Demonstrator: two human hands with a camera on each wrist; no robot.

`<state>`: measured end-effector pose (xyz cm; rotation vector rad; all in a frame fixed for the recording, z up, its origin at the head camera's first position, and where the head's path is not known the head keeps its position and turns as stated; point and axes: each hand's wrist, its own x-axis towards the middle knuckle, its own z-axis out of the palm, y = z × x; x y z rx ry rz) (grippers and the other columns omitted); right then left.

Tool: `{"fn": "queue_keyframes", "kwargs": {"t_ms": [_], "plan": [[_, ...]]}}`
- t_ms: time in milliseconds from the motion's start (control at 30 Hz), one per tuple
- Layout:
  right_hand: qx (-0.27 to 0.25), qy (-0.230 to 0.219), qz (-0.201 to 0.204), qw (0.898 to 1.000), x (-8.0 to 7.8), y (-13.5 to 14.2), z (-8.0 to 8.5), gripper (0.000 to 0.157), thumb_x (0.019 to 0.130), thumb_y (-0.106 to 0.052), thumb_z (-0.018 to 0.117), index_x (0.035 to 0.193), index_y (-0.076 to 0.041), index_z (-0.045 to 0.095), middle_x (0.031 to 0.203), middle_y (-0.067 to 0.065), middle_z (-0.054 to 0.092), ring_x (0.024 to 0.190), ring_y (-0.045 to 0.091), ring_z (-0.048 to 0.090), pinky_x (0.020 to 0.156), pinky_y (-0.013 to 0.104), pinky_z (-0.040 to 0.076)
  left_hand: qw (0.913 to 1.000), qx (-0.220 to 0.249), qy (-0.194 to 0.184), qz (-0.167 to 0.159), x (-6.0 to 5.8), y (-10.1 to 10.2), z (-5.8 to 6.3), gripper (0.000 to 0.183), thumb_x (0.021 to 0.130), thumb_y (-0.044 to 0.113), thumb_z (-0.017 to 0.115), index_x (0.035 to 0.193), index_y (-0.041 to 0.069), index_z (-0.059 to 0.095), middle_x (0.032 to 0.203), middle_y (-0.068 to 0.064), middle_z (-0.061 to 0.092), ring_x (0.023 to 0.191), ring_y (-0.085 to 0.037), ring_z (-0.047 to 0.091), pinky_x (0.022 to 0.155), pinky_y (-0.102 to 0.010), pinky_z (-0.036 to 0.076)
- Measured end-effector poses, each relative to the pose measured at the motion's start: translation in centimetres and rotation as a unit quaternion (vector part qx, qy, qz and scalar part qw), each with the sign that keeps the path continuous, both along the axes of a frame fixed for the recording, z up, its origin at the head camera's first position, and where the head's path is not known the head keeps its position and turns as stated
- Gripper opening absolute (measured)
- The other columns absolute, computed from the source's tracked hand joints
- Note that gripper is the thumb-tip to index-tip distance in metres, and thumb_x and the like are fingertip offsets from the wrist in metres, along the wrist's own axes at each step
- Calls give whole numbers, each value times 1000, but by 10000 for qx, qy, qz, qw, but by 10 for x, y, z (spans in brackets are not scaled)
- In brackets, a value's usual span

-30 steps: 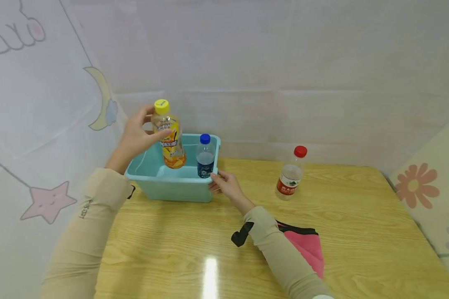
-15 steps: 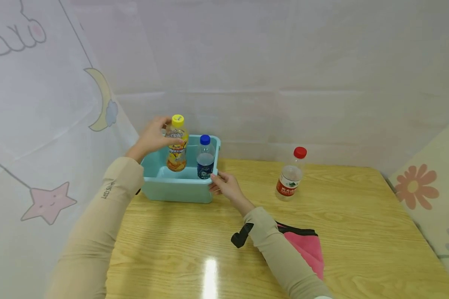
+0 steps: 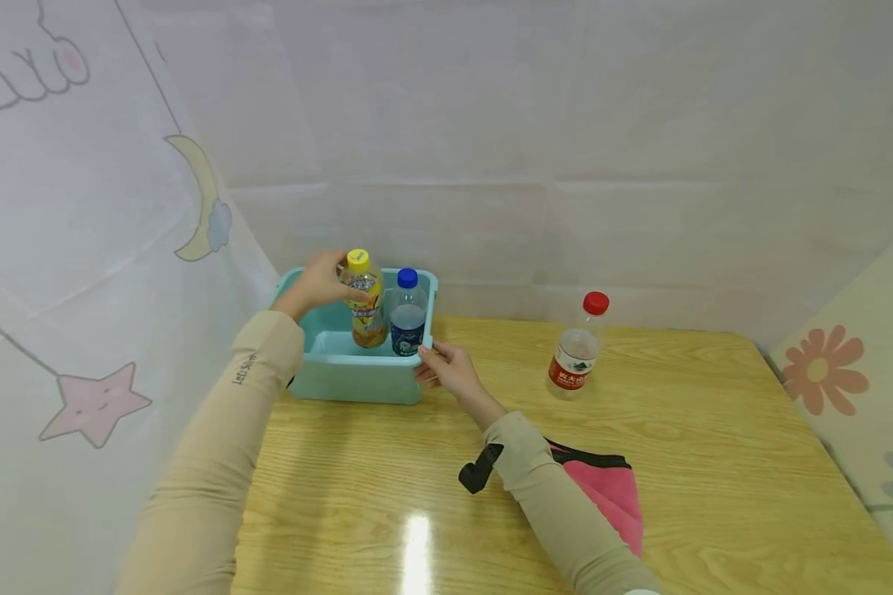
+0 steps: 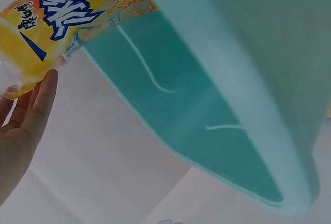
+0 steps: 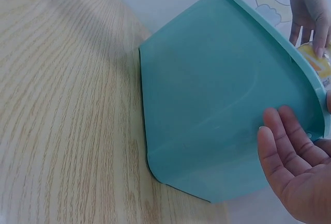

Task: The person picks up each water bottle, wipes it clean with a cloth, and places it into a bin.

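Observation:
My left hand (image 3: 318, 283) grips a clear drink bottle (image 3: 366, 310) with a yellow cap and a yellow-orange label, upright inside a pale teal plastic basin (image 3: 357, 380). In the left wrist view, fingers (image 4: 45, 92) lie along the bottle's label (image 4: 62, 14), and its lower end passes behind the basin's rim. A blue-capped bottle (image 3: 408, 318) with a dark blue label stands in the basin's right part, beside the held one. At the basin's near right corner, my right hand (image 3: 450, 369) pinches the rim, thumb on top and the other fingers against the outer wall (image 5: 222, 89).
A red-capped water bottle (image 3: 576, 351) with a red and white label stands on the wooden table (image 3: 714, 446) to the right. A pink cloth with black edging (image 3: 610, 496) lies partly under my right forearm. A white printed curtain (image 3: 491, 149) hangs behind the table.
My left hand has carried the yellow-capped bottle right and down into the basin, closer to the blue-capped bottle. My right hand stays at the basin's corner.

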<state>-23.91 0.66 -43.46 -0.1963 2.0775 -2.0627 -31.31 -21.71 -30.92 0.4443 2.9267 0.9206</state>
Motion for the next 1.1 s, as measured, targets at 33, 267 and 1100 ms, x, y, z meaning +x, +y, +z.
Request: {"fn": "queue_keyframes", "kwargs": {"t_ms": [33, 267, 1100], "plan": [[2, -16, 6, 10000, 0, 0, 0, 46, 94, -24, 51, 133, 0, 44, 85, 17, 65, 76, 28, 65, 72, 46, 53, 10000, -15, -21, 25, -1, -1, -3, 52, 74, 21, 77, 113, -2, 50, 100, -19, 50, 96, -33, 47, 76, -44, 44], [-21, -115, 184, 9998, 0, 0, 1, 51, 95, -26, 50, 136, 1, 38, 92, 24, 63, 85, 37, 62, 66, 34, 54, 9992, -33, -316, 222, -5, -3, -22, 60, 74, 23, 76, 120, -3, 47, 105, -20, 52, 92, -32, 48, 76, -43, 45], [-61, -117, 133, 9998, 1, -5, 2, 50, 94, -27, 51, 135, -1, 40, 91, 23, 64, 81, 34, 63, 61, 29, 54, 9970, -79, -627, 454, -3, -5, -40, 63, 77, 25, 74, 122, -4, 42, 114, -23, 49, 104, -37, 47, 87, -49, 43]]}}
